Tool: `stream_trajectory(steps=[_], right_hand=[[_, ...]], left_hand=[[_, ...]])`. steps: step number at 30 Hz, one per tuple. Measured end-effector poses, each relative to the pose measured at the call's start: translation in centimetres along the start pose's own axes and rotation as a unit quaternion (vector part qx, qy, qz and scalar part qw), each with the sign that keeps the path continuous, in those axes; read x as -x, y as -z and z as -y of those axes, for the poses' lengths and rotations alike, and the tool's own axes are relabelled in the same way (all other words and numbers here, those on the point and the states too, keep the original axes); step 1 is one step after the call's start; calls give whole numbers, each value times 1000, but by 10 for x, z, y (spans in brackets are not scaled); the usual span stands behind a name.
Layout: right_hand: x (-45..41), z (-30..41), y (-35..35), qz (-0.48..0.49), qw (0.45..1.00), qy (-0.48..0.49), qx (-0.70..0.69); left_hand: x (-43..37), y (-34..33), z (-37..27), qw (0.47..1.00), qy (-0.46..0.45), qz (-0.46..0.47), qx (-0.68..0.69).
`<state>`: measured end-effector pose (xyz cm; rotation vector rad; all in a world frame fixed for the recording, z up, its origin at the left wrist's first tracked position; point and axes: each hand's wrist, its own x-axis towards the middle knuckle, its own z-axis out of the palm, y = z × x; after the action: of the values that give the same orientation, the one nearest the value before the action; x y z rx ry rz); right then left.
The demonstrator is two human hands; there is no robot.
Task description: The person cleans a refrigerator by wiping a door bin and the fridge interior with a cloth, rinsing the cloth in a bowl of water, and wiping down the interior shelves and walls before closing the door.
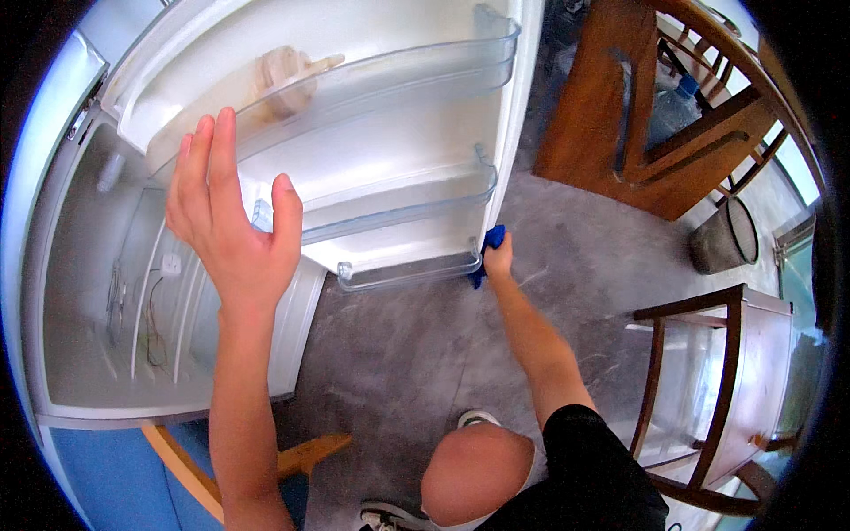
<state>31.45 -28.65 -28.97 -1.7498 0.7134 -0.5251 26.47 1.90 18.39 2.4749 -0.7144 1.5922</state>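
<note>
An open refrigerator door (405, 126) with clear plastic door shelves (398, 212) fills the upper middle of the head view. My left hand (232, 206) is raised before the door's inner side, palm flat, fingers extended and holding nothing; whether it touches a shelf I cannot tell. A knobbly pale brown item (287, 83) lies behind the upper shelf's front. At the door's lower outer edge, my right hand (499, 257) grips a blue cloth (493, 237). The refrigerator's interior (93, 265), at the left, holds wire dividers, a small white item (170, 265) and thin cords.
A brown wooden table (591, 133) stands at the upper right, near a large clear water bottle (674, 109). A mesh waste bin (724, 237) and a dark wooden stool-like frame (734, 372) are on the right. Blue seating with a wooden frame (182, 464) is at lower left.
</note>
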Motion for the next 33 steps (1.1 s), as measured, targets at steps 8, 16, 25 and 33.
stream_trajectory(steps=[8,16,25,33], right_hand=[[8,110,35,2,980,177,-89],[20,71,4,54,887,-175,-424],[25,-2,-15,170,804,-346,-453],[37,-51,-38,167,740,-370,-537]], left_hand=[[-2,12,5,1000,0,20,-17],[5,7,14,1000,-6,4,-13],[-2,16,11,1000,-3,20,-1],[-5,5,13,1000,5,1,21]])
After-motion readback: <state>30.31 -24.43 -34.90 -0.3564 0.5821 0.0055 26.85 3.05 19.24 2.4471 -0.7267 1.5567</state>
